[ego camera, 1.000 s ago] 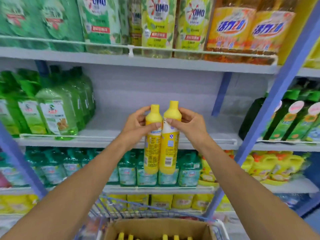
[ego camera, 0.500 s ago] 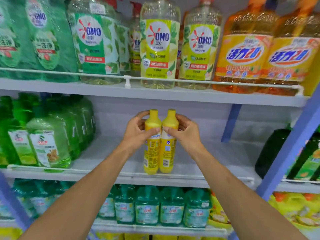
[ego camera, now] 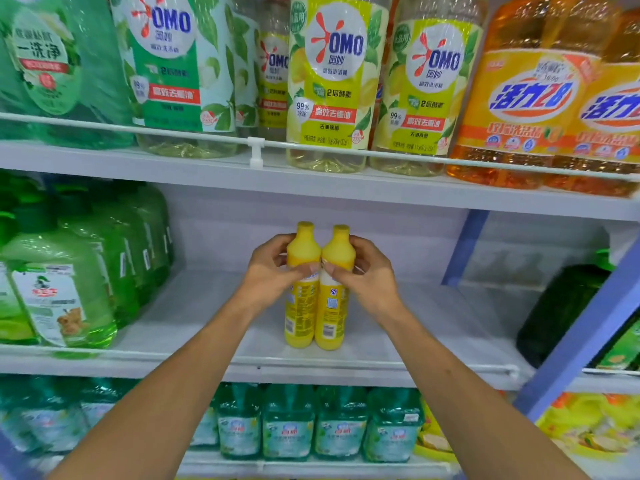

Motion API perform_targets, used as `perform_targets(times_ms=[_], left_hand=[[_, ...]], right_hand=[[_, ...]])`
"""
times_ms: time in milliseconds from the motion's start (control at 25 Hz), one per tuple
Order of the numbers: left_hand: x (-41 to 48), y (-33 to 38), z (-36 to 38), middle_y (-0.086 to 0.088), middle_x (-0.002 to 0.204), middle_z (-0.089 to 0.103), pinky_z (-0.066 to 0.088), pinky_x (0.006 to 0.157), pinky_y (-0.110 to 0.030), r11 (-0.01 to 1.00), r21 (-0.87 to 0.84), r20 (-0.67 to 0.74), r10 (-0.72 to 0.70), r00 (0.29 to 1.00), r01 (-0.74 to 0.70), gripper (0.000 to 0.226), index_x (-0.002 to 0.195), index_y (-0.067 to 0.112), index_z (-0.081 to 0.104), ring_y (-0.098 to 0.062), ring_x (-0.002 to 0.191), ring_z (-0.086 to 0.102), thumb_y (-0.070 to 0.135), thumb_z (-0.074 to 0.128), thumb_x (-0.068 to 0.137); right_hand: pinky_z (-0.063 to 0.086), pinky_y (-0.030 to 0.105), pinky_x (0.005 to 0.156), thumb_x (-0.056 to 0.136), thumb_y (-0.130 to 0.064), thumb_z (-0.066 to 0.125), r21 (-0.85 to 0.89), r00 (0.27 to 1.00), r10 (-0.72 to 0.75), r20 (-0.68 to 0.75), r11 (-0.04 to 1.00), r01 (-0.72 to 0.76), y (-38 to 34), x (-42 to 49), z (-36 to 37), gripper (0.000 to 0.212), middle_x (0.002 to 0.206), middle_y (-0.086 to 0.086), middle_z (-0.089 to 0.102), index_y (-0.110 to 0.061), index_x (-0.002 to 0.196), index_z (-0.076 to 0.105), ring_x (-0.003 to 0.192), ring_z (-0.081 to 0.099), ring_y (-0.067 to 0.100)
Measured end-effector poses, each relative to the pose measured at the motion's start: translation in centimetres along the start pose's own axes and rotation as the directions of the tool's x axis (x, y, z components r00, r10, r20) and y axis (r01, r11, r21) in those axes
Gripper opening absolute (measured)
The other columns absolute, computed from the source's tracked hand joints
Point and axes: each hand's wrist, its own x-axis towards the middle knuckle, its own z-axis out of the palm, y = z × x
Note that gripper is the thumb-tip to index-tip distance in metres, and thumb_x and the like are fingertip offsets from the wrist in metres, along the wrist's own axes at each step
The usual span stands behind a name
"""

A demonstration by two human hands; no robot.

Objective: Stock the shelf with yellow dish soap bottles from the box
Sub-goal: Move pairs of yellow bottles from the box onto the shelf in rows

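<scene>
The left hand (ego camera: 273,271) and right hand (ego camera: 367,275) are each gripping one yellow dish soap bottle (ego camera: 300,289), (ego camera: 333,292), fingers wrapping the shoulders. The two bottles are standing upright, touching side by side, on the middle shelf (ego camera: 207,323). Green bottles (ego camera: 69,271) are sitting at nine o'clock, a dark green bottle (ego camera: 561,306) at three o'clock.

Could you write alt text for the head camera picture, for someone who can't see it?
Two bare hands, the left hand and right hand, each hold a yellow dish soap bottle upright, side by side, over the bare middle shelf. Green bottles stand at its left; large Omo bottles fill the shelf above.
</scene>
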Motion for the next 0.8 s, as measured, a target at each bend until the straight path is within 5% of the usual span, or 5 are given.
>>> perform_targets(times_ms=[120,240,480,680,800], left_hand=[[-1.4,-2.3,-0.8,-0.007,0.109,0.076,0.059,0.090,-0.044,0.994,0.061,0.120,-0.101,0.988,0.094,0.053,0.118,0.008,0.066,-0.025,0.101,0.073,0.005,0.089,0.070],[-2.3,-4.2,-1.1,-0.003,0.110,0.076,0.057,0.095,-0.044,0.990,0.077,0.162,-0.133,0.978,0.121,0.055,0.118,0.011,0.066,-0.022,0.101,0.073,0.008,0.090,0.068],[-2.7,-4.6,1.0,0.008,0.098,0.076,0.056,0.079,-0.022,0.966,0.250,-0.045,-0.058,0.997,0.068,0.054,0.111,0.024,0.067,-0.006,0.090,0.072,0.026,0.094,0.064],[-3.6,-5.5,-0.8,0.005,0.112,0.074,0.056,0.097,-0.036,0.977,0.185,0.192,-0.142,0.971,0.106,0.052,0.122,0.020,0.062,-0.009,0.104,0.070,0.011,0.086,0.076],[-4.1,-6.1,0.7,0.010,0.100,0.074,0.060,0.084,-0.032,0.939,0.320,-0.016,-0.127,0.992,0.125,0.051,0.113,0.025,0.061,-0.010,0.092,0.072,0.024,0.090,0.071]], right_hand=[[0.059,0.033,0.091,0.075,-0.015,0.089,-0.024,0.998,0.036,0.054,0.999,-0.035,0.6,-0.5,-0.4,0.058,0.113,0.001,0.074,-0.014,0.126,0.061,0.103,0.072,0.015],[0.060,0.044,0.091,0.075,-0.025,0.089,-0.100,0.993,0.074,0.096,0.993,-0.064,1.8,-1.2,-0.5,0.053,0.109,-0.001,0.076,-0.016,0.122,0.064,0.100,0.073,0.015],[0.061,0.032,0.080,0.073,-0.029,0.090,-0.082,0.991,0.016,-0.136,0.996,-0.027,2.4,-2.4,1.6,0.052,0.100,-0.008,0.077,-0.019,0.117,0.065,0.089,0.074,0.006],[0.059,0.039,0.091,0.077,-0.025,0.087,-0.099,0.995,0.097,0.032,0.991,-0.094,4.8,-3.6,0.5,0.049,0.109,-0.006,0.076,-0.019,0.120,0.064,0.098,0.072,0.008],[0.059,0.029,0.083,0.071,-0.033,0.091,-0.179,0.985,0.098,-0.141,0.976,-0.122,5.2,-3.9,1.9,0.049,0.101,-0.009,0.075,-0.022,0.110,0.064,0.088,0.071,0.001]])
